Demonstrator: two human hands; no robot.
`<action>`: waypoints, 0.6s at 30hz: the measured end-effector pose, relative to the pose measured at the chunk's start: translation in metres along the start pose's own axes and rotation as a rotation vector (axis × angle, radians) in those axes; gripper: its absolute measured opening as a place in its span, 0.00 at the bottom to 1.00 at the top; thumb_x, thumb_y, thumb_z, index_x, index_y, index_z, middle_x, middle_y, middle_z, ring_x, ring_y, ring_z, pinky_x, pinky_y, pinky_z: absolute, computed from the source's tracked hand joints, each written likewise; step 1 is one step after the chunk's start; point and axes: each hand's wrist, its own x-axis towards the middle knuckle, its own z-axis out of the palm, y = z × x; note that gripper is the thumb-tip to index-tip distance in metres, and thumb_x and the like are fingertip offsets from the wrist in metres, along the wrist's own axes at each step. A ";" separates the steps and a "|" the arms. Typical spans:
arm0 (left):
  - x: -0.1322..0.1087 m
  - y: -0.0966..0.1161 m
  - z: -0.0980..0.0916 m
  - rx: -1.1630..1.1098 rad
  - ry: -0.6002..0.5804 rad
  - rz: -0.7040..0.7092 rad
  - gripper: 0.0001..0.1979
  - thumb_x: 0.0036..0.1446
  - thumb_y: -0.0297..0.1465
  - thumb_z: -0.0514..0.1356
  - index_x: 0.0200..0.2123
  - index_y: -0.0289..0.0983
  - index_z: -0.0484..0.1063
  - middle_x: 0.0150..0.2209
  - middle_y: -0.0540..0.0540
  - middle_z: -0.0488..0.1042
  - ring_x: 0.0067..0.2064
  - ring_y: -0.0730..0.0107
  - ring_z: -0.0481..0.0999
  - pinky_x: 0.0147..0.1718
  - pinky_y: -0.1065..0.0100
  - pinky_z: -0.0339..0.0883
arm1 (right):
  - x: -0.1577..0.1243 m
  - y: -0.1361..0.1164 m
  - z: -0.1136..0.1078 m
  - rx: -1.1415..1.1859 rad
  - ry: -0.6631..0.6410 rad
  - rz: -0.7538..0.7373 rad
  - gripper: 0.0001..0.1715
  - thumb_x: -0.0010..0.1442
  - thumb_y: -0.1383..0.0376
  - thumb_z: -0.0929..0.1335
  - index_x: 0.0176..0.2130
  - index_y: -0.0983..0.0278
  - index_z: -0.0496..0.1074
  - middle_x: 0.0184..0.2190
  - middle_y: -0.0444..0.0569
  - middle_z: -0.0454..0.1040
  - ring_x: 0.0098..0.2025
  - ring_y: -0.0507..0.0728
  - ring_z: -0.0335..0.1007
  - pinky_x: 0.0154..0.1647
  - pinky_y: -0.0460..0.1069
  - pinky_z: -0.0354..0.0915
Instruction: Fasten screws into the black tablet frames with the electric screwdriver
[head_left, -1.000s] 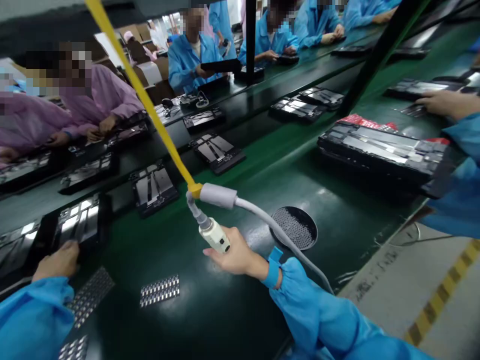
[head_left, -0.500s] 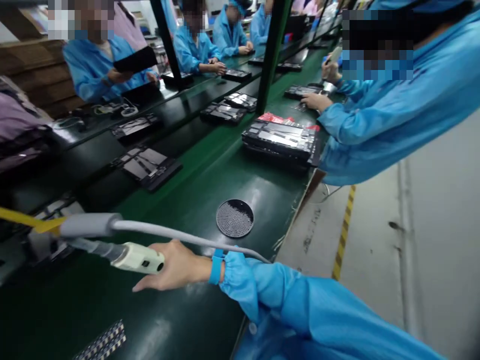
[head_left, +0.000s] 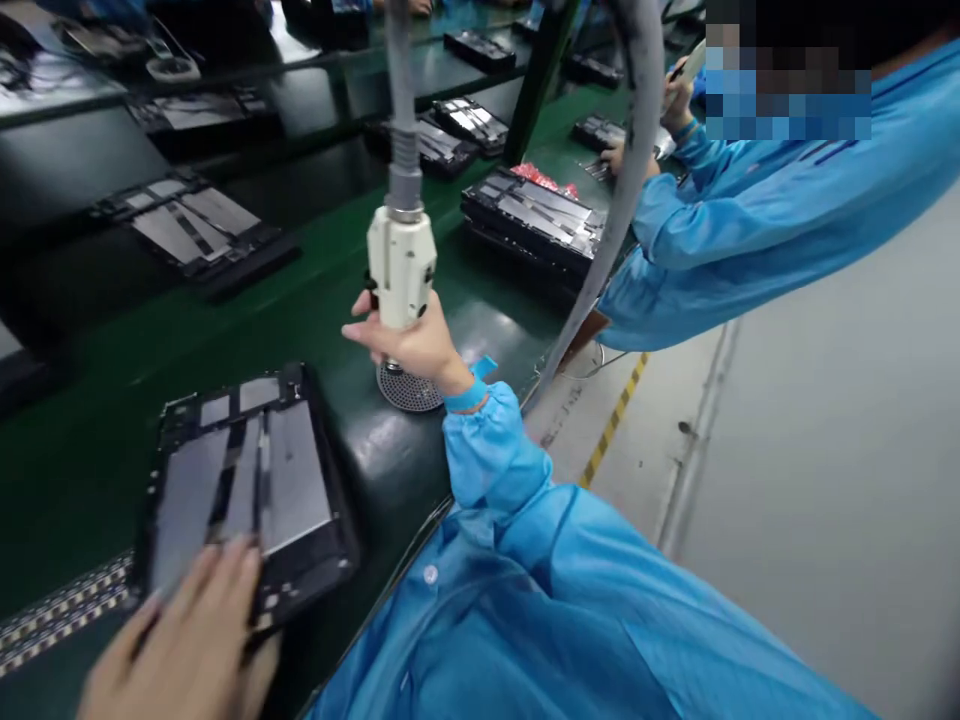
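Note:
My right hand (head_left: 412,335) is closed round a white electric screwdriver (head_left: 403,262) held upright, with a grey cable sleeve rising from its top. Its lower end is over a round perforated screw tray (head_left: 412,392), partly hidden by the hand. At lower left, my left hand (head_left: 187,640) grips the near edge of a black tablet (head_left: 300,480) with its back off, fingers over the top. Silver battery cells and dark ribbon strips show inside that tablet. The left hand is blurred.
A double row of small parts (head_left: 67,610) lies left of the tablet. Another opened tablet (head_left: 195,225) sits further back. Stacked tablets (head_left: 532,220) stand by a red bag (head_left: 544,180). A grey hose (head_left: 630,170) hangs close on the right, before a co-worker's blue sleeve (head_left: 720,230).
The screwdriver has swung from lying sideways at left to upright over the screw tray. My left hand and the tablet under it have come into view. The view has tilted down.

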 end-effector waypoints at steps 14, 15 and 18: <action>0.004 0.058 0.065 0.019 0.040 0.124 0.39 0.62 0.33 0.59 0.72 0.46 0.45 0.62 0.34 0.67 0.67 0.42 0.61 0.66 0.30 0.35 | -0.008 0.027 -0.017 -0.111 0.082 0.046 0.29 0.49 0.56 0.77 0.47 0.68 0.73 0.18 0.36 0.68 0.20 0.48 0.64 0.28 0.46 0.67; 0.005 0.062 0.065 0.000 0.036 0.111 0.38 0.62 0.32 0.59 0.72 0.47 0.45 0.62 0.35 0.67 0.66 0.43 0.61 0.66 0.30 0.34 | -0.008 0.029 -0.017 -0.114 0.075 0.038 0.29 0.50 0.56 0.77 0.47 0.69 0.73 0.18 0.36 0.68 0.20 0.49 0.64 0.27 0.46 0.67; 0.006 0.070 0.064 -0.083 0.076 0.099 0.37 0.62 0.26 0.56 0.71 0.51 0.47 0.59 0.40 0.71 0.62 0.46 0.68 0.68 0.33 0.34 | -0.008 0.033 -0.018 -0.130 0.057 0.036 0.28 0.51 0.56 0.77 0.46 0.69 0.73 0.17 0.36 0.68 0.20 0.49 0.65 0.27 0.46 0.66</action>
